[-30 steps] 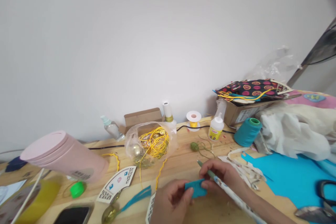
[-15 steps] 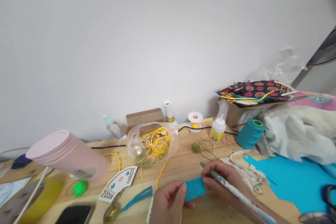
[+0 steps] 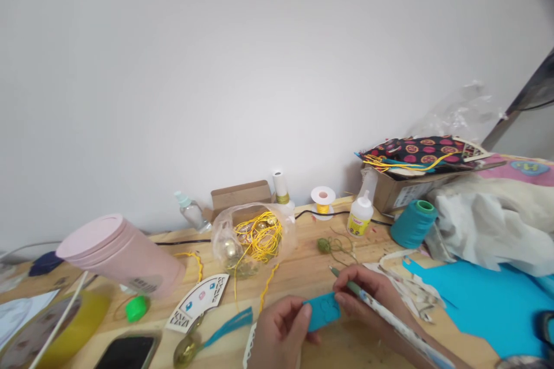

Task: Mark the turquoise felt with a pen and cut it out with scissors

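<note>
Between my hands is a small blue piece (image 3: 322, 312) with faint curved lines drawn on it. My left hand (image 3: 282, 331) pinches its left end between thumb and fingers. Against its right edge rest the fingers of my right hand (image 3: 367, 300), which also hold a pen (image 3: 381, 312) with a green grip and patterned barrel. The pen's tip points up and to the left, off the blue piece. A white scalloped-edged item (image 3: 250, 346) lies partly hidden beside my left hand.
Left are a pink tumbler (image 3: 125, 253), phone (image 3: 127, 351), tape roll (image 3: 82, 323) and fan-shaped piece (image 3: 198, 302). Behind stand a bag of yellow cord (image 3: 259, 236), glue bottle (image 3: 360, 214) and teal thread cone (image 3: 413, 225). Blue sheet (image 3: 476, 300) and scissors (image 3: 546, 326) lie right.
The view has shifted slightly, so the tabletop things appear a little lower and further right. My hands keep nearly the same hold on the blue piece and pen.
</note>
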`<state>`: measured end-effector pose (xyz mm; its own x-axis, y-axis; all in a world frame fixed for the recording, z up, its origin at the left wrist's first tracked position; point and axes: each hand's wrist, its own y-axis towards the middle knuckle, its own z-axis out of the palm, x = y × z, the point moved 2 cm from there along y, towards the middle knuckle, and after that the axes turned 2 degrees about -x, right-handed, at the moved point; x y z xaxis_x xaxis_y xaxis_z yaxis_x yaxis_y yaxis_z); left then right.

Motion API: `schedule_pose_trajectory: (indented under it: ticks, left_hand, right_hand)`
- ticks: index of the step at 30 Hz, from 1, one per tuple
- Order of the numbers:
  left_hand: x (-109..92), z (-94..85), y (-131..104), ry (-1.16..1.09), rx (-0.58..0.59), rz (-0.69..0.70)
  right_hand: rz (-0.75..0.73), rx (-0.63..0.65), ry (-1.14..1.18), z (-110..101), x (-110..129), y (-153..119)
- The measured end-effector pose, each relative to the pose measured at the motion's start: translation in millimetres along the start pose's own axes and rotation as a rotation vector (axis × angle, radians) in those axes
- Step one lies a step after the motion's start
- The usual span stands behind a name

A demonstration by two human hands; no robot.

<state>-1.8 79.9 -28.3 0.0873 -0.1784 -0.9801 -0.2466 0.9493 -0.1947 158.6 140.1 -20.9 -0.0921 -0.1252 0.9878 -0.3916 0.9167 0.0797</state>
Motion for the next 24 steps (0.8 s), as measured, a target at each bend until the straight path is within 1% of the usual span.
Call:
schedule_pose_trajectory:
  ticks: [5, 8, 12, 18, 21, 24]
  left_hand:
    - [-1.3, -0.9, 1.9, -0.005, -0.003, 0.002]
    - [-2.1, -1.4, 1.9, -0.004, 0.001, 0.004]
    - [-3.3, -1.2, 0.2, -0.003, 0.001, 0.010]
    - [-4.4, -1.2, -1.5, 0.002, 0.030, 0.020]
    - [-2.5, 0.1, -2.3, -0.013, 0.053, 0.017]
    - [-0.1, 2.6, -3.3, 0.022, 0.072, 0.074]
  right_hand:
    - [-0.022, 0.013, 0.070, 2.8, 2.6, 1.4]
    - [-0.028, 0.035, 0.129, 5.8, -1.3, 1.8]
    - [-0.011, -0.008, 0.087, 8.0, -7.9, 0.1]
    - [-0.013, -0.077, 0.088, 8.3, -8.6, -2.0]
    - [-0.025, -0.078, 0.093, 8.1, -8.7, -2.4]
    - [-0.031, -0.068, 0.067, 7.2, -7.4, -3.3]
